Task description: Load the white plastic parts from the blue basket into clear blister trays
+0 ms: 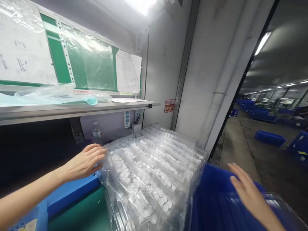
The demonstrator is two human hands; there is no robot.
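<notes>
The left hand (83, 163) and right hand (250, 194) are unclenched and empty. The trays (154, 170) lie between them, long axis unclear. The left is nearer, fingers extended beside the left edge, contact indeterminate; the right is apart, over the blue bin (211, 183).

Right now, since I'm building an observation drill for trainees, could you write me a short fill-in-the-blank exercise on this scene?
1. Beside the left hand, clear trays hold small pieces coloured ____.
2. The bin by the right hand is coloured ____.
3. The bottle is at a level ____ than the shelf.

Missing words: white; blue; lower.
</notes>
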